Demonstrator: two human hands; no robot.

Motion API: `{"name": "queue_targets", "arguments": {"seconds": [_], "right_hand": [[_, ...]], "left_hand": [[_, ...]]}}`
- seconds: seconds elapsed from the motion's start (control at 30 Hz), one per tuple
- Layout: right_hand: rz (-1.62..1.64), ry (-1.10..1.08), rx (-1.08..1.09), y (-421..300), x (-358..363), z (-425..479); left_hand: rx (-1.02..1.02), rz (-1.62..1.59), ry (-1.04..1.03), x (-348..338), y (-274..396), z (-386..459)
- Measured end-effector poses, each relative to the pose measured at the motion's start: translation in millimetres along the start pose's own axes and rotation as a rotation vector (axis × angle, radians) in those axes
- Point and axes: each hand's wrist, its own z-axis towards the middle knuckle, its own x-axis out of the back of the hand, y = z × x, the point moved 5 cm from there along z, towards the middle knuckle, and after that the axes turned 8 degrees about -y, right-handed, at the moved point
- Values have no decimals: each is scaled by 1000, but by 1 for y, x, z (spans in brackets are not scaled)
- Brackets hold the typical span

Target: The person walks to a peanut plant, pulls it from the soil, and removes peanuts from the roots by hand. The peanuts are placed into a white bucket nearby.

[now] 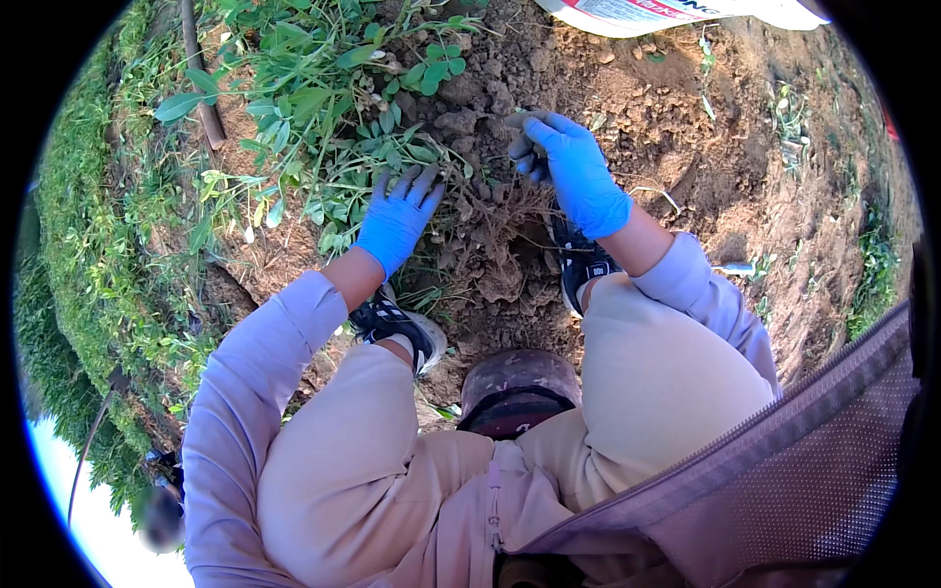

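Observation:
My left hand (401, 217), in a blue glove with soiled fingers, lies flat on green stems and leaves with its fingers slightly apart. Uprooted leafy plants (316, 132), which look like peanut plants, are heaped above and left of it; pale pods show among the stems. My right hand (581, 169), gloved the same way, hangs over loose soil with its dirty fingers curled; whether something small is between the fingertips cannot be made out. Thin dry roots (507, 217) with clinging soil lie between the two hands.
A white printed bag or container (639, 18) lies at the top. A wooden handle (209, 121) rests at upper left. My shoes (401, 327) flank a round, dark-topped seat or bucket (518, 378). Another person (165, 478) is at lower left, near a green crop (81, 242).

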Motion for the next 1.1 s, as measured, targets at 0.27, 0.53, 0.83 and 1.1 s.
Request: {"name": "queue_targets", "arguments": {"seconds": [0.27, 0.53, 0.83, 1.1], "right_hand": [[77, 253, 349, -39, 30, -6], [164, 305, 379, -54, 38, -7], [55, 126, 423, -78, -1, -16], [-274, 36, 566, -108, -43, -26]], "left_hand": [[64, -927, 29, 26, -74, 13], [305, -1702, 221, 57, -134, 6], [454, -1836, 274, 83, -122, -17], [374, -2012, 441, 102, -86, 1]]}}
